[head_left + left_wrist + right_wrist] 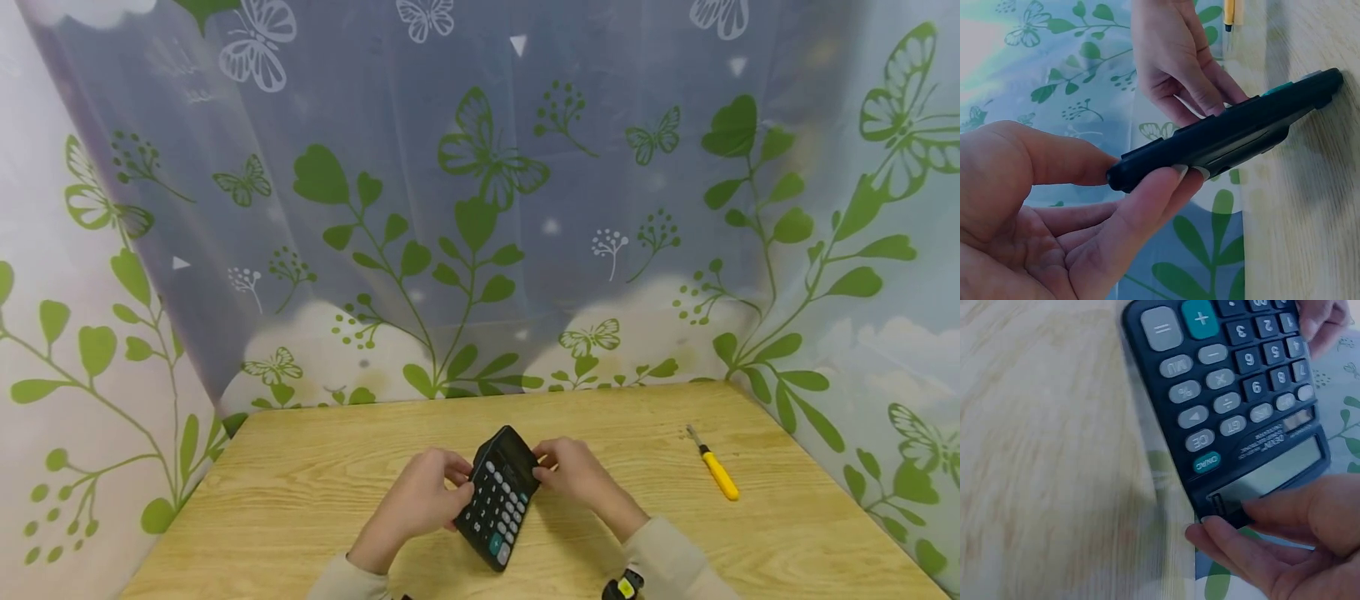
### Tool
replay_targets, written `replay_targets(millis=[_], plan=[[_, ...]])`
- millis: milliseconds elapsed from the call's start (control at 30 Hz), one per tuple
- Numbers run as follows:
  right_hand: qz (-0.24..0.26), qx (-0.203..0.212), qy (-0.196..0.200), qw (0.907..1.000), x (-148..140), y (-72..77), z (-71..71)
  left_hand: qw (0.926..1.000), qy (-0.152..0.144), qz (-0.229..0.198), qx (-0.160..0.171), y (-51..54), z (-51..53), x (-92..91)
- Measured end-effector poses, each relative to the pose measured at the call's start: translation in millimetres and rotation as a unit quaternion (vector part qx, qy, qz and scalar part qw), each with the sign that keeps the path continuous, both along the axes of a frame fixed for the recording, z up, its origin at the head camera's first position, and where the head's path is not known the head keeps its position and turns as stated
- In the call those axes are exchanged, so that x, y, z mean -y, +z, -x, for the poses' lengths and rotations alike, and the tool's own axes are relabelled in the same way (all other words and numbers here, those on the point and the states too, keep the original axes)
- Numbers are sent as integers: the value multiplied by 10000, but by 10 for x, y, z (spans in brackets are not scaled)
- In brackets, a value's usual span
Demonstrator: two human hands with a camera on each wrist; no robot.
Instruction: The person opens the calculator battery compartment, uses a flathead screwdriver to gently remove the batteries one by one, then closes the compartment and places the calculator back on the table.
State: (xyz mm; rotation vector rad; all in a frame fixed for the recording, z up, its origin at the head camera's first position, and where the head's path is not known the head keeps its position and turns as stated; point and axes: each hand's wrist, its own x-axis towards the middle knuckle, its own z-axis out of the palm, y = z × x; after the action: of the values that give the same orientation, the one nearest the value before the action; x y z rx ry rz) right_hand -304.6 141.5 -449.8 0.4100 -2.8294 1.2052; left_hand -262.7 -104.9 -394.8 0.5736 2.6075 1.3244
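Black calculator (491, 508) was held tilted over the tabletop (300, 475), between both hands, keys and display facing up toward the head camera; couldn't tell if its lower end touched the wood. Left hand (427, 492): grip closed on the long edge by the number keys, thumb above, fingers under. Right hand (576, 473): grip pinching the corner at the display end, thumb on the face, fingertips at the edge. Green plus key (1200, 319) and grey equals key (1162, 329) sat at the opposite end. Yellow-handled screwdriver (720, 475) lay apart on the right, shaft pointing toward the butterfly-and-leaf backdrop (600, 192). Beige sleeves (667, 554) covered both forearms
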Motion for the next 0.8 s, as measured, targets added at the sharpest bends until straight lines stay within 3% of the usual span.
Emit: replay_targets(millis=[133, 533, 800], plan=[[-39, -250, 82, 9996, 3, 5, -12, 9999, 29, 119, -107, 18, -19, -5], [86, -130, 128, 9998, 1, -12, 1, 9943, 35, 629, -864, 30, -48, -50], [68, -227, 527, 9983, -52, -37, 16, 9948, -641, 494, -626, 42, -85, -72]])
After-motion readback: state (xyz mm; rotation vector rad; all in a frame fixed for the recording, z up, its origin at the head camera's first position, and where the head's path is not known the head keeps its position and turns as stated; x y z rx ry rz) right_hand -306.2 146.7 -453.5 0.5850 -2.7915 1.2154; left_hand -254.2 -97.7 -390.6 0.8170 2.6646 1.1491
